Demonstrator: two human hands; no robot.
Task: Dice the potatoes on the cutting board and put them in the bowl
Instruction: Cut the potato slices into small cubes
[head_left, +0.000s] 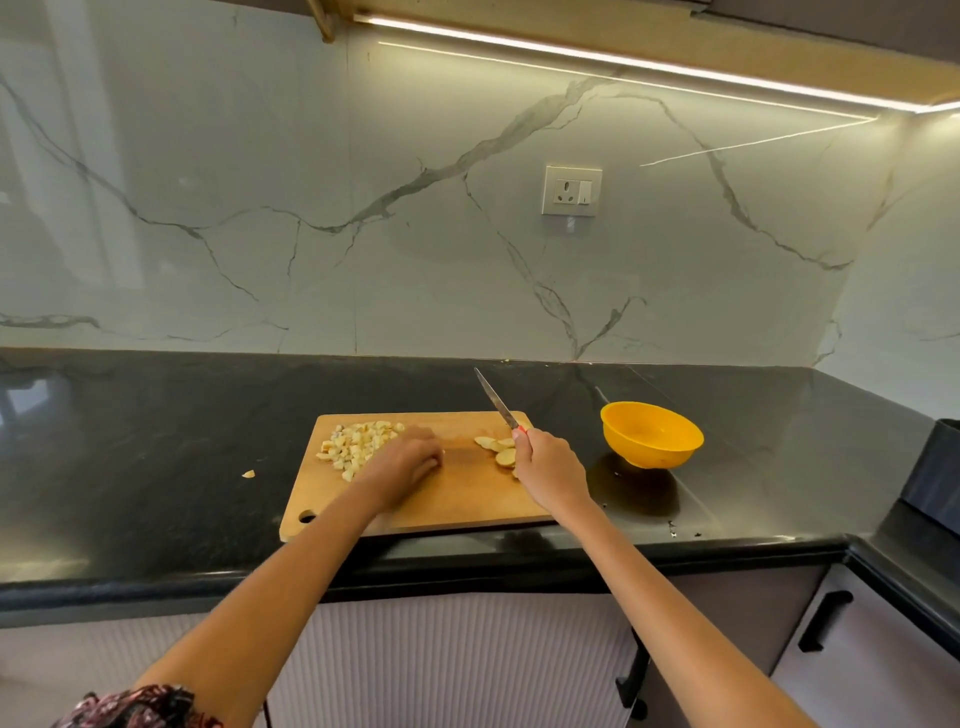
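My right hand (548, 470) holds the red-handled kitchen knife (497, 401), my fingers curled tight round its handle in a closed grip, the steel blade lifted clear of the rectangular wooden cutting board (457, 493) and pointing up and away over the board's far edge. My left hand (408, 460) rests knuckles-up near the middle of the board, fingers curled under; I cannot tell whether that grip has anything in it.

Taking the board as my landmark: the pile of small pale diced potato cubes (358, 444) lies on its far left part, touching my left hand's fingers. A few pale round potato slices (498, 449) lie on its right part, just beside my right hand and partly hidden by it. One stray pale potato scrap (249, 473) lies off the board on the glossy black stone bench (156, 441), just left of the board. The round yellow plastic bowl (652, 434) stands on the bench to the right of the board, near it but apart, with no potato visible inside.
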